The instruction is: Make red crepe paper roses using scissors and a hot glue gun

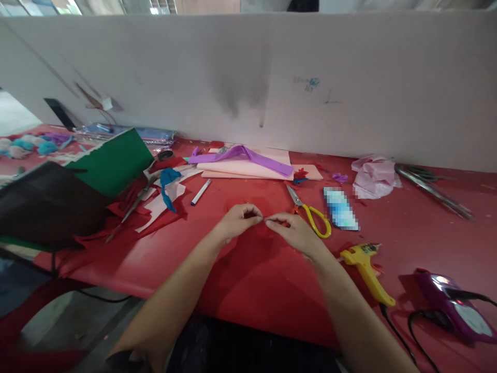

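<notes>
My left hand [238, 220] and my right hand [295, 230] meet over the red table [252, 280], fingertips pinched together. Between them is a piece of red crepe paper [267, 207], bunched behind and below the fingers, and both hands grip it. Yellow-handled scissors [310, 212] lie just right of my right hand. A yellow glue gun [367, 269] lies further right near the front edge.
Pink sheets with a purple strip [248, 158] lie at the back. Red, white and blue paper scraps [163, 199], a marker [201, 192], green board [112, 160] and a dark board [46, 202] sit left. A purple device [454, 305], crumpled pink paper [375, 176] and long metal scissors [435, 191] sit right.
</notes>
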Available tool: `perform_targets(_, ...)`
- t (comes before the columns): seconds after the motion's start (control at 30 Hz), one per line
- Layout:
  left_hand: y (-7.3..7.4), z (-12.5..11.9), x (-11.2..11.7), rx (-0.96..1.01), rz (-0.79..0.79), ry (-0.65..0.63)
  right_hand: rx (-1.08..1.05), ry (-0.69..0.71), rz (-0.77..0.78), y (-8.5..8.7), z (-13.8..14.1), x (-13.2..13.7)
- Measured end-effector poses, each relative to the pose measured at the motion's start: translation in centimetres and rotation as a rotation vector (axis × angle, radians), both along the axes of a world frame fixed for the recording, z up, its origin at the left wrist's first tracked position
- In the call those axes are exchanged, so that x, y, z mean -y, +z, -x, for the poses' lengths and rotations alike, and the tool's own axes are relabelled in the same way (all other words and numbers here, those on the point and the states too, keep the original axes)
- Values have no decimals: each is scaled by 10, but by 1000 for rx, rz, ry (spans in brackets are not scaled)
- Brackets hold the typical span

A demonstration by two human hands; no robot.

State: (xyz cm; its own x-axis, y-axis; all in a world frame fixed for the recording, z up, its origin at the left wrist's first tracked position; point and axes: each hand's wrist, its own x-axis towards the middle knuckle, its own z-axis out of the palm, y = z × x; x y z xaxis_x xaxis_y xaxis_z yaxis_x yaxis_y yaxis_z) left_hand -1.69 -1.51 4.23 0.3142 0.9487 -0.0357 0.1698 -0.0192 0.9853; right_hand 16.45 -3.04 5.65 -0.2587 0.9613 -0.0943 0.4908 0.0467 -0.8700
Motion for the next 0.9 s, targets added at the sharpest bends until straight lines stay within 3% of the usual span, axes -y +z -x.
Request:
perform_targets(0.07, -8, 3, 0, 47, 22, 9, 8, -6, -40, -5, -5, -2)
perform_targets(0.23, -15, 14, -4, 117, 93, 59, 394, -51, -323, -25, -20, -9)
perform_targets(0.33, -16, 17, -5, -120, -32, 54, 482, 14, -334, -34, -21, -8)
perform_targets(0.47, -20, 7, -1, -526, -338, -77, 599, 27, -350, -41, -13, 0)
perform_targets(0.6, -24, -1, 4, -682, -446, -159, 730, 21, -389, -41, -5, 7)
perform_targets(0.7, -20, 2, 3, -624, -354, -139, 874, 54, -424, -38, -2, 9)
perform_targets(0.9, -13, 17, -3, -303, -134, 26, 986, 79, -529, -38, 4, 13)
